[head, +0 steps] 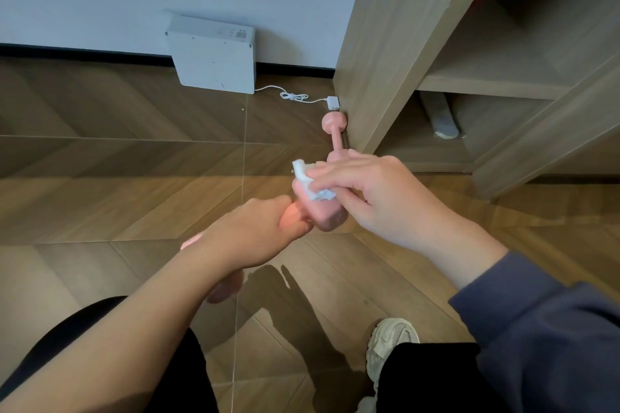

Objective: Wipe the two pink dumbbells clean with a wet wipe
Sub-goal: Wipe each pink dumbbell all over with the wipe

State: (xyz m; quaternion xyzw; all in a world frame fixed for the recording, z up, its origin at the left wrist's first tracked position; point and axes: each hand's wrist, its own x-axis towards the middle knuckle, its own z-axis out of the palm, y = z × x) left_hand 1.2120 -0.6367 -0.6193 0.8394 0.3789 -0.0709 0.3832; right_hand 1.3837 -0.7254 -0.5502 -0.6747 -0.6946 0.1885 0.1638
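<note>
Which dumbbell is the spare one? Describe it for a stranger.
Start at the wooden shelf on the right. A pink dumbbell lies on the floor beside its side panel. Unlike the held dumbbell, it has no wipe on it.

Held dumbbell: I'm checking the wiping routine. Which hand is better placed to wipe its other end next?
Right, most likely. The right hand holds the wet wipe against one head of the held dumbbell, while the left hand grips its handle and is not free.
</note>
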